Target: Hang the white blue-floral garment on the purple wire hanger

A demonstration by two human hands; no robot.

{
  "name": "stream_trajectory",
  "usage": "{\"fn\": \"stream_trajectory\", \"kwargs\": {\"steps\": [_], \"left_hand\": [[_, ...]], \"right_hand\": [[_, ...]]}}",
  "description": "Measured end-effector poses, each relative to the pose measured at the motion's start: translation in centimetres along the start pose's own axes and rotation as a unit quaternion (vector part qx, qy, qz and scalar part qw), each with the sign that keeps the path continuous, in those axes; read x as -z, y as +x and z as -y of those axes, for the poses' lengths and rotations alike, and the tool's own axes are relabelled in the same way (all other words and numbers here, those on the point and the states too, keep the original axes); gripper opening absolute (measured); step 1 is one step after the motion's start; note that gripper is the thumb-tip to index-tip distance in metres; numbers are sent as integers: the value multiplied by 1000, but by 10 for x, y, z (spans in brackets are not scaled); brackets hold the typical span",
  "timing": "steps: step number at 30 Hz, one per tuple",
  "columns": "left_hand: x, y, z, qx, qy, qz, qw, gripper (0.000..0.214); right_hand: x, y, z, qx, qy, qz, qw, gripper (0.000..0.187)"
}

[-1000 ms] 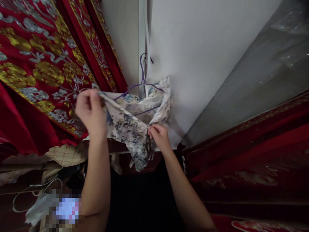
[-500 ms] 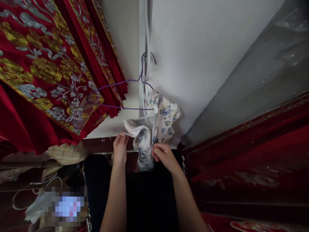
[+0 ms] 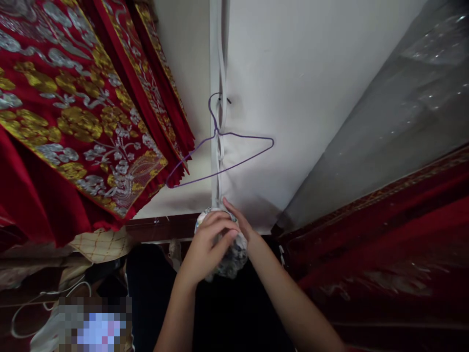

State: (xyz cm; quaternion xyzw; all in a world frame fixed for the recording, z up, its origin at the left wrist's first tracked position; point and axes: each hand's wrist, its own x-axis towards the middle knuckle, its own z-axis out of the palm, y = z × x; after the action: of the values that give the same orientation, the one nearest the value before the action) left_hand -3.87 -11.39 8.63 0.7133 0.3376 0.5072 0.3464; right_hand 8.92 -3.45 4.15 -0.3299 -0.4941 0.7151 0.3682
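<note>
A white garment with a blue floral print is bunched up low in the middle of the head view, in front of my dark-clothed lap. My left hand curls over its near left side, thumb bent across. On the right, my right hand presses against the bundle from the side, one finger stretched up and the others hidden by cloth. Between them the two hands hold the bundle. Above hangs a thin purple clothes hanger, bare, its hook by a dark peg on the wall.
Red cloth with gold and silver embroidery hangs at upper left. A white cable runs down the pale wall. Clear plastic sheeting and dark red fabric fill the right. A blurred lit screen lies at lower left.
The floral garment has come off the hanger and moved down, now gathered between my hands. My hands have drawn together, and the hanger has swung level to the right.
</note>
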Motion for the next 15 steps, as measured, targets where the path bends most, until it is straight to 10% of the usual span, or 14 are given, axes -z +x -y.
{"fn": "stream_trajectory", "kwargs": {"steps": [5, 9, 15], "left_hand": [[33, -1, 9, 7, 83, -145, 986, 12], [45, -3, 34, 15, 72, -213, 974, 16], [41, -21, 71, 194, 4, 2, 981, 37]], "right_hand": [[-8, -1, 23, -107, 5, 164, 981, 66], [-8, -8, 46, 1, -196, 215, 957, 32], [7, 19, 87, 332, -371, -2, 867, 14]]}}
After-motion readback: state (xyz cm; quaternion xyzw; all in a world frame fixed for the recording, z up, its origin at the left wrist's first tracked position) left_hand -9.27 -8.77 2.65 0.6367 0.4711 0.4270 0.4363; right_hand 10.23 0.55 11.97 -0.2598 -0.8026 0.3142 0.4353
